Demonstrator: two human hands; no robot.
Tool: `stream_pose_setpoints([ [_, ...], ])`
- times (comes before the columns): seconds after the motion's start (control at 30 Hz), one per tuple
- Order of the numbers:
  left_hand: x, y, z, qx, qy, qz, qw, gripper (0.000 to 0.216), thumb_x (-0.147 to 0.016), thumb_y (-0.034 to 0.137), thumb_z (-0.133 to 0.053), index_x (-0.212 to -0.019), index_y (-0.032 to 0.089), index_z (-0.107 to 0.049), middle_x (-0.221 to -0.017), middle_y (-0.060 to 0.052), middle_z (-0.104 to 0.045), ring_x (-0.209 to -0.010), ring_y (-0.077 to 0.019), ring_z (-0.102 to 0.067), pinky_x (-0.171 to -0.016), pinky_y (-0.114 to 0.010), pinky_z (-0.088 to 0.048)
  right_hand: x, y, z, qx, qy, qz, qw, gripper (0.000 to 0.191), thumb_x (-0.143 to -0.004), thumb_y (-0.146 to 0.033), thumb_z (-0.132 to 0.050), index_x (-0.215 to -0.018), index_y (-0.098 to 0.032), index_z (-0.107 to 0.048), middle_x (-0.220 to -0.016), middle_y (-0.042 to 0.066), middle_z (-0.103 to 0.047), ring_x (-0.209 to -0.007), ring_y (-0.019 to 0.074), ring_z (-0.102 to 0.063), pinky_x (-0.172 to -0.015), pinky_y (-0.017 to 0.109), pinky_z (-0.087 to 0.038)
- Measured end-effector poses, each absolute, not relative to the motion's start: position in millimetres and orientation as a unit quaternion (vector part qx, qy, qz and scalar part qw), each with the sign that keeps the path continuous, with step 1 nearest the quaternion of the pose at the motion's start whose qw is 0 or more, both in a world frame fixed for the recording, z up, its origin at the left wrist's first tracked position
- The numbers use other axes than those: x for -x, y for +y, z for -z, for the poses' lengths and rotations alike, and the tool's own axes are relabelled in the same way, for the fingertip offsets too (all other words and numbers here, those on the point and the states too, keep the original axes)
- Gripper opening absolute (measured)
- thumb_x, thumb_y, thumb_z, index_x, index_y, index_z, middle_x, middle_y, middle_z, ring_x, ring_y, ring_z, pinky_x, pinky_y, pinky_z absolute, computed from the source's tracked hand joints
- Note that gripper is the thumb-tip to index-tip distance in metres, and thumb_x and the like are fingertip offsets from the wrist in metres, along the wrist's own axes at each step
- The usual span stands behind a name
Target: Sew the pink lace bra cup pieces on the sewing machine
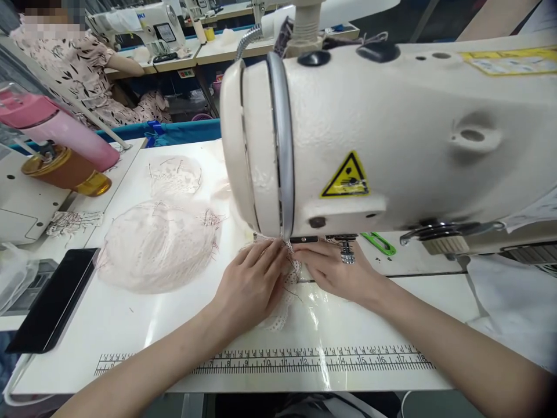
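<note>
Under the head of a white sewing machine (404, 128), a piece of pale lace fabric (278, 316) lies on the table with loose dark threads on it. My left hand (255, 278) rests on the lace just left of the needle area, fingers together and pressing it down. Close by on the right, my right hand (335, 267) has its fingertips at the lace edge, partly covered by the machine head. The needle and presser foot are mostly hidden behind my fingers.
Left of my hands lie sheer lace pieces (161, 247). Further left are a black phone-like slab (54, 299), an amber cup (67, 171) and a pink bottle (65, 125). Green thread snips (379, 244) lie under the machine arm. Another person (87, 69) sits beyond.
</note>
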State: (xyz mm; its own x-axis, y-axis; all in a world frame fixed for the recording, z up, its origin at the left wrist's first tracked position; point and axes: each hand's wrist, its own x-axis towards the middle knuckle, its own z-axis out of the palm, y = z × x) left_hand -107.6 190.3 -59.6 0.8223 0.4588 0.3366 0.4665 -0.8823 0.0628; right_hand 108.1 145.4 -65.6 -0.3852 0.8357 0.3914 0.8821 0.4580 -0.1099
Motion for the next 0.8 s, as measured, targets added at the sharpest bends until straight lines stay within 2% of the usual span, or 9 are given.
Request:
stream_pose_setpoints([
  [0.1, 107.7, 191.7, 61.3, 0.957, -0.241, 0.161, -0.008, 0.044, -0.094, 0.018, -0.044, -0.136, 0.009, -0.052, -0.137, -0.013, -0.06, -0.127, -0.0295, -0.055, -0.101, -0.046, -0.051, -106.7, 144.2, 62.7, 0.521, -0.83, 0.063, 0.188, 0.038, -0.092, -0.009, -0.041, -0.102, -0.028, -0.072, -0.111, -0.001, -0.072, -0.081, 0.0184, -0.069, -0.082, 0.038, -0.05],
  [0.33, 105.5, 201.2, 62.5, 0.959, -0.24, 0.151, -0.014, 0.045, -0.09, 0.015, -0.042, -0.133, 0.005, -0.054, -0.129, -0.013, -0.065, -0.121, -0.0286, -0.059, -0.104, -0.046, -0.049, -108.0, 142.7, 67.4, 0.533, -0.824, 0.107, 0.16, 0.023, -0.091, -0.018, -0.052, -0.096, -0.028, -0.072, -0.104, -0.001, -0.075, -0.066, 0.0192, -0.064, -0.064, 0.038, -0.052],
  [0.43, 105.3, 205.8, 63.3, 0.958, -0.242, 0.153, -0.024, 0.043, -0.09, 0.016, -0.042, -0.13, 0.008, -0.057, -0.124, -0.012, -0.068, -0.115, -0.027, -0.062, -0.101, -0.044, -0.05, -108.2, 142.8, 76.4, 0.538, -0.817, 0.114, 0.173, 0.025, -0.09, -0.018, -0.052, -0.102, -0.031, -0.07, -0.104, -0.002, -0.074, -0.07, 0.0196, -0.063, -0.056, 0.034, -0.049],
  [0.6, 106.1, 211.8, 64.7, 0.959, -0.236, 0.157, -0.031, 0.042, -0.088, 0.016, -0.044, -0.127, 0.009, -0.059, -0.115, -0.011, -0.071, -0.105, -0.0266, -0.064, -0.095, -0.044, -0.053, -104.4, 143.0, 92.8, 0.566, -0.791, 0.108, 0.203, 0.034, -0.087, -0.015, -0.051, -0.111, -0.033, -0.068, -0.109, 0.0, -0.072, -0.075, 0.0224, -0.063, -0.056, 0.035, -0.051],
  [0.8, 105.6, 212.0, 63.7, 0.959, -0.237, 0.151, -0.03, 0.042, -0.09, 0.017, -0.045, -0.128, 0.01, -0.059, -0.117, -0.012, -0.07, -0.106, -0.0276, -0.064, -0.096, -0.046, -0.052, -105.2, 144.9, 69.4, 0.543, -0.818, 0.042, 0.186, 0.038, -0.091, -0.009, -0.045, -0.11, -0.031, -0.07, -0.117, 0.0, -0.071, -0.078, 0.0211, -0.068, -0.059, 0.034, -0.053],
])
